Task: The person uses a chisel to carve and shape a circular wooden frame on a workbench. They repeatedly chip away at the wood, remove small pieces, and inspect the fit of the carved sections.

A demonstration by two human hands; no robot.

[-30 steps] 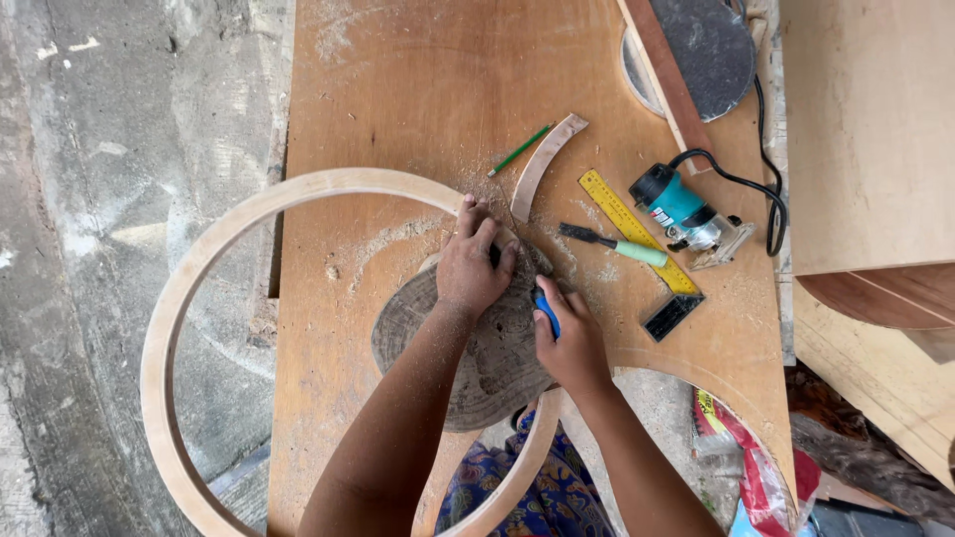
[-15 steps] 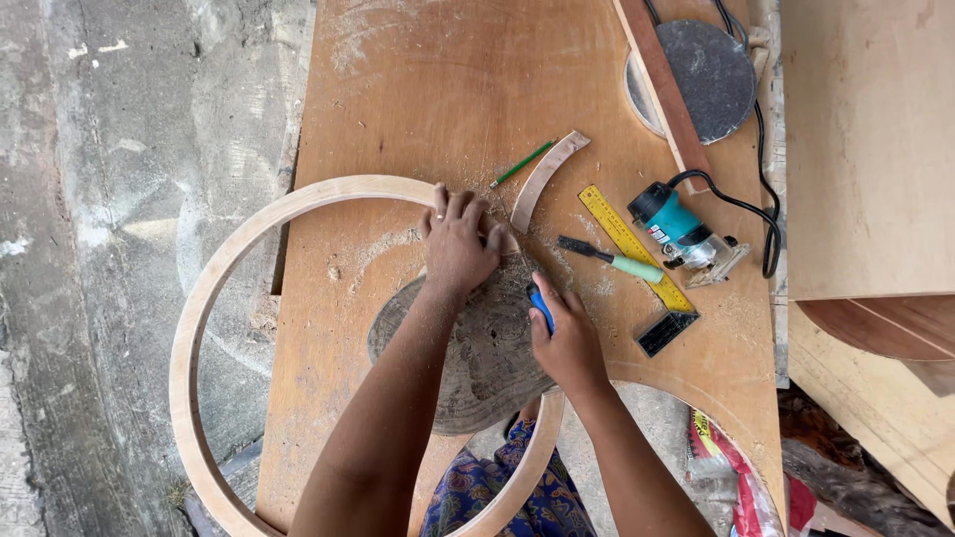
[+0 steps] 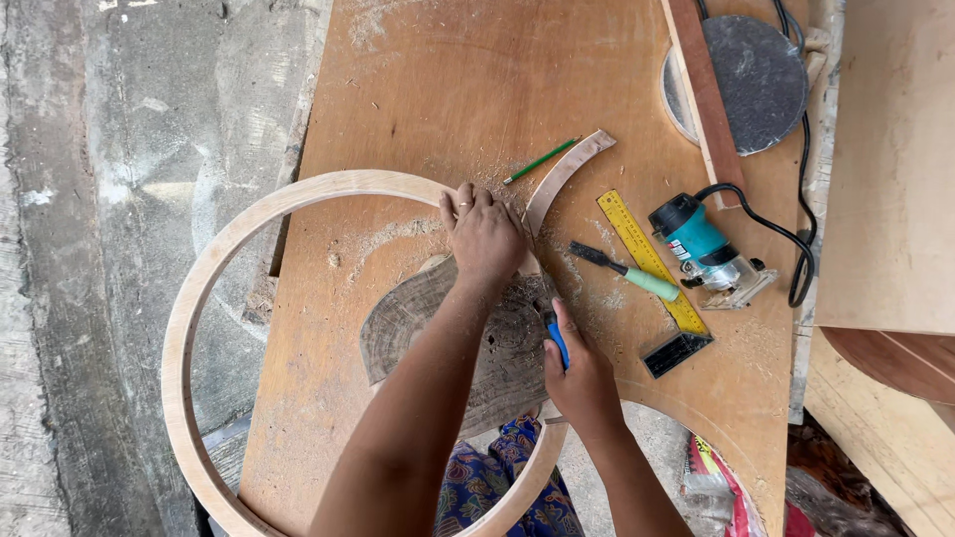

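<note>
Change: my view has drifted slightly; both hands stay put.
Left hand: flat, fingers spread, pressing the wooden ring on the worktop.
Right hand: closed around a blue-handled tool.
Nearby: yellow ruler, teal trimmer.

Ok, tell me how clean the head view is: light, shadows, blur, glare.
Head view: soft, even daylight, with only faint shadows under the left hand and right hand; the ring, ruler and router are sharp, with no motion blur; no glare, though the floor looks pale; straight edges bow slightly toward the frame's sides.
</note>
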